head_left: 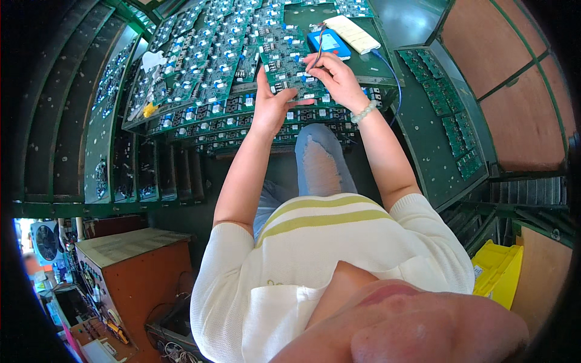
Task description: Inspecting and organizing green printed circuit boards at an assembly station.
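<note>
A green circuit board panel (281, 51), carrying small blue, white and black parts, lies tilted in front of me. My left hand (273, 104) grips its near left corner, one finger along the left edge and others by the near edge. At the panel's right side, my right hand (338, 80) pinches the end of a thin bundle of dark and coloured wires (319, 51) against the board. The fingers partly cover the tip of the bundle. Those wires run up toward a blue handheld device (328, 43) with a lit screen, just beyond the right hand.
A cream-coloured box (352, 33) lies beside the device, with a blue cable (393, 72) hanging off the right edge. Many more circuit boards (206, 54) cover the bench to the left. Further boards lie on a right-hand side table (420, 130). A yellow bin (499, 272) stands lower right.
</note>
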A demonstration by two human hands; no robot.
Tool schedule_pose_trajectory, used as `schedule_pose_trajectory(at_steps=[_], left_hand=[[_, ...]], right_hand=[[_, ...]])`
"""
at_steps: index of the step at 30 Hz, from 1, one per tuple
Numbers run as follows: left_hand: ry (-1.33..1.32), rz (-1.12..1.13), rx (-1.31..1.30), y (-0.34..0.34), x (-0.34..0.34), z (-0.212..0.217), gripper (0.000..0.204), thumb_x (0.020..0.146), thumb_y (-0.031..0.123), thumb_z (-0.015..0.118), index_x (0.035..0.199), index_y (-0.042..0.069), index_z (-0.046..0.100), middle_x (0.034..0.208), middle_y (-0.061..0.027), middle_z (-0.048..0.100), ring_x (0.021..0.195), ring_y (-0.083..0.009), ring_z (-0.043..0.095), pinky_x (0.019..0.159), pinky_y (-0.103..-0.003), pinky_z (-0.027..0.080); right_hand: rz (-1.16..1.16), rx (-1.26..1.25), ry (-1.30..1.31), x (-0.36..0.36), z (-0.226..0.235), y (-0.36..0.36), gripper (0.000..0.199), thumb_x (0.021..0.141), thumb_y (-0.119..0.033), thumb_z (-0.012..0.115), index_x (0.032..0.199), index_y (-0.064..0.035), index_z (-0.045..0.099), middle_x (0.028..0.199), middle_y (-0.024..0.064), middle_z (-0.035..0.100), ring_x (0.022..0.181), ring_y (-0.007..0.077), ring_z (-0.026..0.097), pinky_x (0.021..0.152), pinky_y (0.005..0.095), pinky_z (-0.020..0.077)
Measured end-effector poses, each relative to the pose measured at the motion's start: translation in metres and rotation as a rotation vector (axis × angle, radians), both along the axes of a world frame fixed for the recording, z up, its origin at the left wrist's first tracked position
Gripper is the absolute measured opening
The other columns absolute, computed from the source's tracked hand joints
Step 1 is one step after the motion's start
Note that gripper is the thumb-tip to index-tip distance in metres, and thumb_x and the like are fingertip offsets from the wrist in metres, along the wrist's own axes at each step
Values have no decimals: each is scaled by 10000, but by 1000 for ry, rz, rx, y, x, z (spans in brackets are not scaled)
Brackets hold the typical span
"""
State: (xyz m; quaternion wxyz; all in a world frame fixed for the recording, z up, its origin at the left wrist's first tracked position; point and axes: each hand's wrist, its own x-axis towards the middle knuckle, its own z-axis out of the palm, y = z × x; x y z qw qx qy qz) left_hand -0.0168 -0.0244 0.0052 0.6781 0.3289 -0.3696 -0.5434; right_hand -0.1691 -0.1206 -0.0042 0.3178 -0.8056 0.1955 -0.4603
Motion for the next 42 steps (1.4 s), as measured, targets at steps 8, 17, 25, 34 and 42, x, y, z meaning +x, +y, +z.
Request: schedule_pose_trajectory(at_steps=[8, 17, 25, 34, 42], left_hand=[[1, 4, 33, -5, 6, -4, 646, 780, -149, 421, 1341, 116, 240, 1184, -160, 517, 978, -286, 601, 741, -532, 584], [-36, 2, 28, 0, 2, -1, 671, 776, -150, 404, 1361, 119, 216, 1206, -165, 502, 1026, -295, 586, 741, -530, 585], [-11, -27, 36, -1, 4, -5, 727, 769, -163, 407, 1379, 151, 165, 1226, -174, 481, 1030, -305, 583, 721, -493, 595], [7, -24, 52, 0, 7, -8, 702, 782, -146, 420, 1377, 144, 188, 1220, -160, 500, 1020, -286, 589, 759, -500, 575], [25, -31, 51, 1, 9, -10, 707, 785, -142, 430, 1380, 145, 177, 1239, -160, 479, 1045, -285, 579, 779, -497, 574]], right_hand=[[-16, -82, 45, -4, -2, -2, 54, 849, -52, 599, 893, -23, 608, 1078, 73, 616, 1065, 223, 568, 860, 319, 478], [-24, -181, 35, -5, -6, 0, 53, 809, -29, 647, 855, -15, 624, 1020, 87, 611, 1058, 227, 578, 808, 307, 495], [17, -117, 57, -6, -5, 2, 85, 805, -60, 670, 851, -11, 618, 1006, 90, 604, 1007, 214, 592, 829, 308, 483], [-33, -176, 70, -5, 0, 8, 94, 813, -78, 663, 865, -24, 606, 997, 75, 617, 991, 205, 591, 815, 309, 480], [-38, -134, 81, -3, 0, 11, 101, 810, -71, 665, 890, -32, 618, 998, 75, 615, 1006, 211, 584, 841, 318, 473]])
